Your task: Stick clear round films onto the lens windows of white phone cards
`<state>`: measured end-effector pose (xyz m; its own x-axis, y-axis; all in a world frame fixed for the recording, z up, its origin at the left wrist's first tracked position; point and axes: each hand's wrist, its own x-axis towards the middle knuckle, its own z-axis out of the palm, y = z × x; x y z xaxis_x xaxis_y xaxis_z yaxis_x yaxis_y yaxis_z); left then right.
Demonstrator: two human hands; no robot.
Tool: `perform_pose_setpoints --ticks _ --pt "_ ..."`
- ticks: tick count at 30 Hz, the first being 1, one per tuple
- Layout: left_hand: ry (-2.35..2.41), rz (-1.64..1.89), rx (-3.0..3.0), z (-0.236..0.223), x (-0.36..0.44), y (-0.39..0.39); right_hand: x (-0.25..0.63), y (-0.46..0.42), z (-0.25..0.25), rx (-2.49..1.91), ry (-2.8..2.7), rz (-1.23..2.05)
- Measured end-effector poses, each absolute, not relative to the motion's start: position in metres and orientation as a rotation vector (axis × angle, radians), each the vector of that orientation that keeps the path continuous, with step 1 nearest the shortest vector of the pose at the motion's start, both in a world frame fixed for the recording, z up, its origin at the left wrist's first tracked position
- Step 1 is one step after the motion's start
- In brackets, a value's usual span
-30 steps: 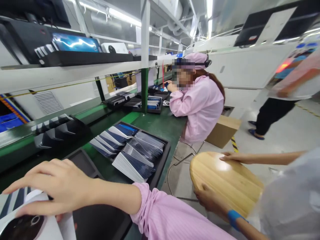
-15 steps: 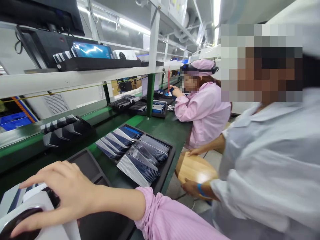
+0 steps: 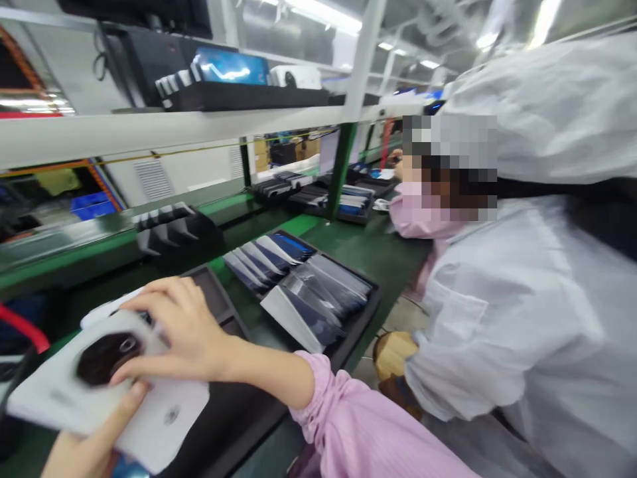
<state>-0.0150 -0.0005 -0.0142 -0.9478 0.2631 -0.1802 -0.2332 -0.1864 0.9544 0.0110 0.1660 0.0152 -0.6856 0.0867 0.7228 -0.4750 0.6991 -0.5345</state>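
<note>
two or more white panels (image 3: 54, 388) held over the surface (image 3: 388, 242), near the tray (image 3: 363, 325) of sheets. left hand (image 3: 92, 438): thumb on top, other fingers mostly hidden, gripping them. right hand (image 3: 184, 332): fingers curled over the far side, gripping too.

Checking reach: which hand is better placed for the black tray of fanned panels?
Right hand, probably: it's nearer the black tray. Left hand sits farther off; both hold white panels.
</note>
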Motion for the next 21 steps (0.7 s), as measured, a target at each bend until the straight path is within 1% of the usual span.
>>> perform_pose_setpoints --ticks 3,5,7,9,11,15,18,21 --pt "1.769 2.293 0.047 -0.012 -0.022 -0.007 0.013 0.171 0.015 0.203 -1.720 1.382" --pt "1.684 2.371 0.083 -0.005 -0.027 -0.011 0.011 0.182 0.014 0.041 -1.377 1.672" --pt "1.589 2.424 0.140 0.002 -0.028 -0.014 0.005 0.196 0.012 -0.079 -1.231 1.818" --pt "1.549 2.429 0.192 0.005 -0.028 -0.015 -0.003 0.204 0.008 -0.134 -1.298 1.867" --pt "1.563 2.393 0.233 0.002 -0.025 -0.013 -0.008 0.199 0.003 -0.092 -1.439 1.874" --pt "1.547 2.250 0.221 -0.018 -0.022 -0.001 -0.008 0.162 -0.010 0.057 -1.582 1.890" --pt "1.502 2.214 0.122 -0.031 -0.021 0.008 -0.010 0.145 -0.017 0.152 -1.681 1.949" --pt "1.510 2.195 0.042 -0.035 -0.022 0.011 -0.010 0.147 -0.020 0.183 -1.727 1.836"
